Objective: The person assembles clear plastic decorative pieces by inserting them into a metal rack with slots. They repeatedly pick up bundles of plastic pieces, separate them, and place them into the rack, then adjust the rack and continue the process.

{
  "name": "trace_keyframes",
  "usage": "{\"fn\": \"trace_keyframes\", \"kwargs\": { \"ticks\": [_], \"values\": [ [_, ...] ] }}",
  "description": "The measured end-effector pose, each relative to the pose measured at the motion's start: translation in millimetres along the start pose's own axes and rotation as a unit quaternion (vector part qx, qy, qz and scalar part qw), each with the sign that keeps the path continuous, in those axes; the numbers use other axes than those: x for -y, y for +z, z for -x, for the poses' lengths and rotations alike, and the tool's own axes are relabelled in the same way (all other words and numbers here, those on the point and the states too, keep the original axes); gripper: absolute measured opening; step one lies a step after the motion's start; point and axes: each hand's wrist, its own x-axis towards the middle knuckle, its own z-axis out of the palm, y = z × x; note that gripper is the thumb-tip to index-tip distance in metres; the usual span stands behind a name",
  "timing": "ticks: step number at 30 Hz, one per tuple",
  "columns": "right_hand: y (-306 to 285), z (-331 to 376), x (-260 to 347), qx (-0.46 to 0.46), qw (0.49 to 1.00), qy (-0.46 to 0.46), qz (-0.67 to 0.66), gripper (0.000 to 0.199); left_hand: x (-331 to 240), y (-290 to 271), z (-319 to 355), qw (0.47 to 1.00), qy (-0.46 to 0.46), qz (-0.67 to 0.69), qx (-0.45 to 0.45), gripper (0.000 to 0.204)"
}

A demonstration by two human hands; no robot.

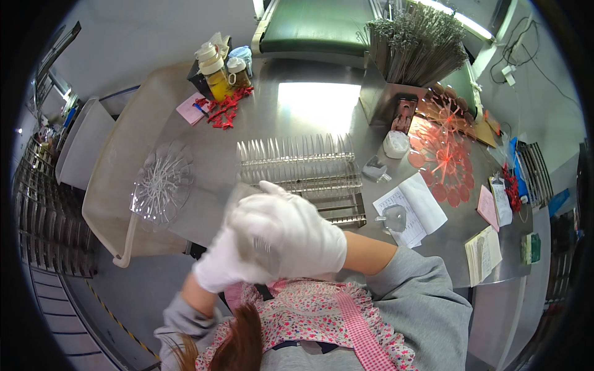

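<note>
Both my hands wear white gloves and meet just in front of my chest, over the near edge of the steel table [309, 111]. My right hand [300, 232] lies over my left hand [216, 266]. Between them they grip a blurred bunch of clear plastic pieces [255, 247]. A faint clear blur rises above the fingers. Just beyond the hands stands a metal rack [297, 167] holding rows of clear plastic pieces set upright.
A round clear plastic sprue [161, 182] lies on a beige tray [111, 185] at the left. Round red sprues [442, 157], papers and a notebook [482, 253] lie at the right. Jars [216, 74] and a box of thin rods [414, 43] stand at the back.
</note>
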Motion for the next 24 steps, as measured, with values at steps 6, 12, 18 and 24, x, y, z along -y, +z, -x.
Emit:
{"fn": "trace_keyframes", "kwargs": {
  "ticks": [6,12,18,24],
  "values": [
    [-33.2,19.3,-5.1,0.209,0.966,0.148,-0.027,0.063,9.6,49.2,-7.3,0.977,-0.054,0.196,-0.062,0.086],
    [-35.7,85.1,-15.8,0.191,0.497,0.562,-0.633,0.106,29.5,65.0,-5.2,0.941,0.182,-0.277,0.070,0.077],
    [-37.7,76.5,-41.1,0.375,0.749,0.429,-0.337,0.077,34.0,73.3,-39.0,0.894,0.168,-0.407,0.077,0.050],
    [-75.1,94.6,-117.0,-0.102,0.847,0.486,-0.189,0.066,39.5,15.3,-38.0,0.826,0.137,-0.541,-0.078,0.085]
  ]
}}
